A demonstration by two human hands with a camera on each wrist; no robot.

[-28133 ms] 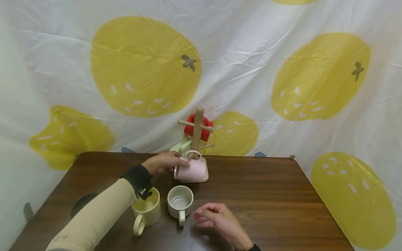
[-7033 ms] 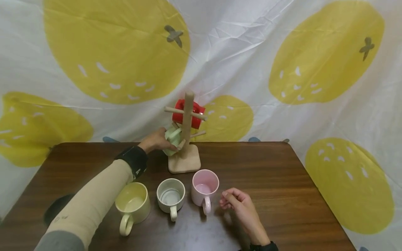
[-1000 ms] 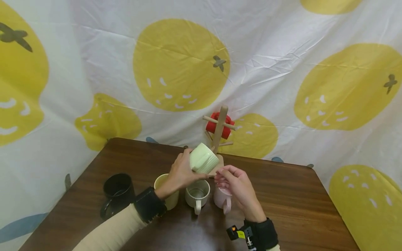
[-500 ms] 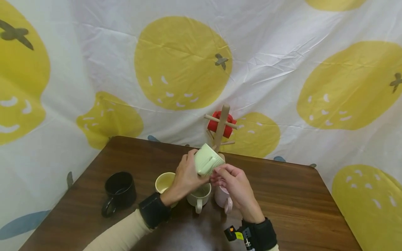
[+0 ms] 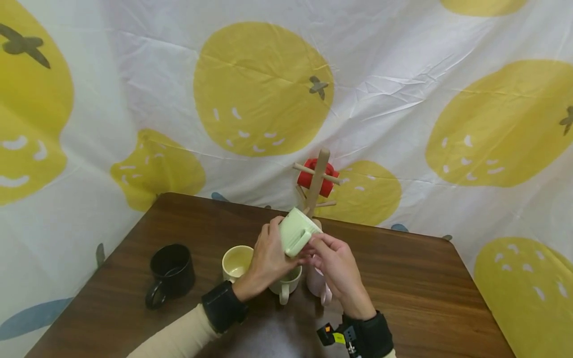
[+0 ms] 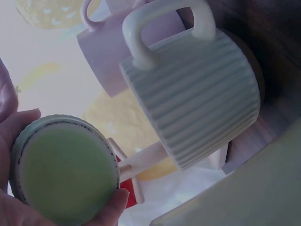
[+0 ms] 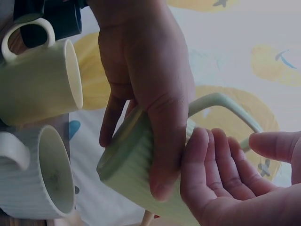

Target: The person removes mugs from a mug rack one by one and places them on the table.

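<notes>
- Green mug, held tilted above the tabletop, occupies the center of the head view.
- Left hand clamps the mug, thumb and fingers on opposite sides.
- Right hand touches it beside the handle; whether the fingers pinch cannot be told.
- White mug and pink mug stand below, lower center, partly hidden.
- Yellow mug and black mug stand lower left.
- Red mug hangs on a wooden rack, just above center.

In the head view, the pink mug is partly hidden; the rack base seems mostly behind the green mug
</notes>
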